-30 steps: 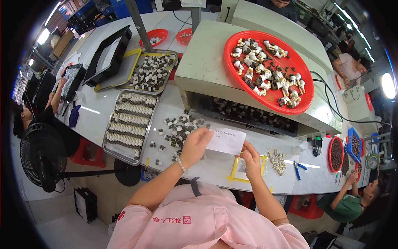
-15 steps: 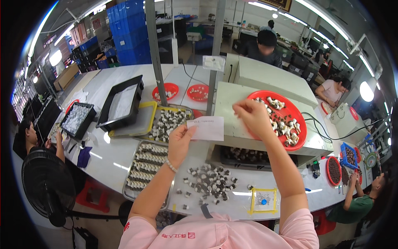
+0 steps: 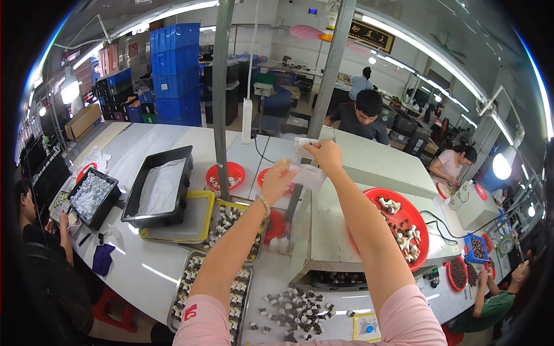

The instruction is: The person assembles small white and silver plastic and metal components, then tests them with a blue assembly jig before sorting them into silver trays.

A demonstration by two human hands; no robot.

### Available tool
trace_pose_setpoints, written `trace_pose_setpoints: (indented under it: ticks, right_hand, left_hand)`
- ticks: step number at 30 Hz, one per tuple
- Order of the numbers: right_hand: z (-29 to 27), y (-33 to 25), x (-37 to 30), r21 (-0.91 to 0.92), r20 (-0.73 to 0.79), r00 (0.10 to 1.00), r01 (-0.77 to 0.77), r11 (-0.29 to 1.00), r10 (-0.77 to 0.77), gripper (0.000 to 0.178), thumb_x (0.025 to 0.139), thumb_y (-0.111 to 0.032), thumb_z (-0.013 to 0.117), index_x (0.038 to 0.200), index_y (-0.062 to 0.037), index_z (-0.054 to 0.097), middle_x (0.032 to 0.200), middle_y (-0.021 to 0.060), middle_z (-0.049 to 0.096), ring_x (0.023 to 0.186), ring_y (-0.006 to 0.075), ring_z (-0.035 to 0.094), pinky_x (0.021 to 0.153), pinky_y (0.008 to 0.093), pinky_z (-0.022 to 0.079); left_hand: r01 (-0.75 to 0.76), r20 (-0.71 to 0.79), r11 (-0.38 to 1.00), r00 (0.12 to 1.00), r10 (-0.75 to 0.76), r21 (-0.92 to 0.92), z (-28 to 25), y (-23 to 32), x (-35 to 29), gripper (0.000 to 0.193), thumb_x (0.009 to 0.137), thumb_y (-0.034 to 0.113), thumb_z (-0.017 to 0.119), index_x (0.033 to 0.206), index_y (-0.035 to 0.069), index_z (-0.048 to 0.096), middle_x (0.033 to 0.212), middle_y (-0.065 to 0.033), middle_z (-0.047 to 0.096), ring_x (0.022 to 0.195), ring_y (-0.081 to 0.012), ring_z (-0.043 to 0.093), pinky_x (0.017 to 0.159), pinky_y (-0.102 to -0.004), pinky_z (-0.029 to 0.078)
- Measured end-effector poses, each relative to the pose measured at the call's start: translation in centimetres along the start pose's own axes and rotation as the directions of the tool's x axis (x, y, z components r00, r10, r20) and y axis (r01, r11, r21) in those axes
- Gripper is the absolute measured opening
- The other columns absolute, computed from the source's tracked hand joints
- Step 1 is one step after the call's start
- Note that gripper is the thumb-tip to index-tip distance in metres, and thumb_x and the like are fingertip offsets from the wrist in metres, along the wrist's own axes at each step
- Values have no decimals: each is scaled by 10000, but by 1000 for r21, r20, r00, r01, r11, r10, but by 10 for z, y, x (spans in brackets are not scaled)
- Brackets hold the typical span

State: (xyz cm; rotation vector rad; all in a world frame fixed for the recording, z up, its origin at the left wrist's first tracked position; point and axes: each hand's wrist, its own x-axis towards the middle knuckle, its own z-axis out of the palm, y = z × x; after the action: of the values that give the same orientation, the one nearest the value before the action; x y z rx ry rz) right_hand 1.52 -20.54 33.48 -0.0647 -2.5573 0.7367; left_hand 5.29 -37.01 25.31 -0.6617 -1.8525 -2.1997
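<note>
A small white rectangular paper slip (image 3: 307, 175) is held up in the air, tilted, above the white worktable (image 3: 144, 265) and in front of a grey metal post. Its left edge is pinched in the left hand (image 3: 278, 182), its upper edge in the right hand (image 3: 325, 155).

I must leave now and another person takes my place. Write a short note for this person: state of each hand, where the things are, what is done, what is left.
Left hand: raised, pinching the lower left edge of the white paper slip.
Right hand: raised, pinching the slip's top edge, against the grey pole.
Things: small grey-and-white parts lie loose in a pile on the white table near the body; more are in rows in the metal tray, and others fill the big red tray on the grey machine.
Done: some parts are in rows in the metal tray.
Left: the slip is not fixed or put down; the pile is unsorted.
</note>
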Motion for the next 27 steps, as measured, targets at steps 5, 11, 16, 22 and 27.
trace_pose_setpoints:
  ticks: [5,11,16,22,27]
  right_hand:
    - [11,-13,10,11,27,1000,-5,1000,5,320,705,-378,678,738,-61,711,617,128,641,643,279,647,638,359,504]
    - [6,4,16,23,-2,1000,20,1000,-20,326,699,-368,689,676,-43,679,593,131,627,618,286,638,608,367,496]
    - [7,8,11,-329,-444,775,326,886,-449,463,629,-403,757,865,-48,578,776,154,646,764,320,627,675,374,483]
    - [4,8,17,-34,-114,990,84,996,-87,500,638,-404,749,907,-10,601,781,162,652,766,318,630,696,384,483]
    - [-3,1,21,-112,26,997,77,991,-74,463,654,-418,725,816,10,661,719,189,644,683,338,630,656,401,493]
  left_hand:
    - [-218,-85,969,970,228,115,-14,-49,57,167,822,116,636,762,-30,582,1169,-94,549,974,-138,507,848,-252,383]
    - [1,28,994,1000,2,-106,13,-38,70,134,846,128,615,821,-4,617,861,28,533,735,-32,435,635,-179,345]
    - [35,-1,988,999,-36,-150,12,-37,68,125,857,130,606,863,9,638,679,77,510,619,-7,387,540,-172,310]
    - [13,-79,973,996,-31,-229,-3,-49,55,126,850,132,625,827,9,641,661,80,523,578,10,370,503,-172,280]
    - [57,-204,976,974,-101,-212,-33,-65,46,174,833,133,638,712,13,599,611,64,475,547,-10,367,473,-198,305]
